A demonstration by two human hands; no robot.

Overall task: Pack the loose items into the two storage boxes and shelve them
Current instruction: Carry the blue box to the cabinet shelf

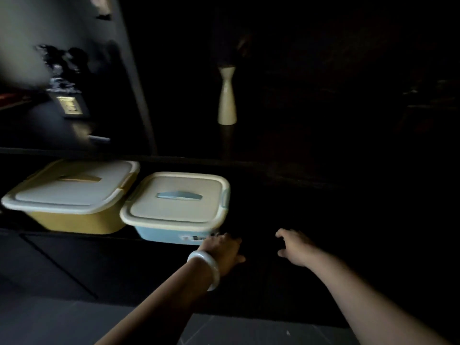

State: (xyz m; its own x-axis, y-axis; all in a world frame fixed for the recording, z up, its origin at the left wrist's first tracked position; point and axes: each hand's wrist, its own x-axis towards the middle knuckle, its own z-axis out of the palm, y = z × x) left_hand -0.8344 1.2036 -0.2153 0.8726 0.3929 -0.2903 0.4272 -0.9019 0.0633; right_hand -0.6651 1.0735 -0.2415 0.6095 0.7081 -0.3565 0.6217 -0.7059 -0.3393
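Note:
Two lidded storage boxes stand side by side on a dark lower shelf [286, 185]. The yellow box [74, 220] is on the left, the light blue box [159, 234] to its right, each with a cream lid and a handle on top. My left hand [224, 250], with a white bangle on the wrist, touches the blue box's front right corner with spread fingers. My right hand [295, 246] hovers to the right of that box, apart from it, fingers loosely curled, holding nothing.
A tall cream vase [227, 95] stands on the shelf above the boxes. A dark upright panel [139, 83] divides that shelf; small dark objects sit left of it. The shelf space right of the blue box is very dark. Grey floor tiles lie below.

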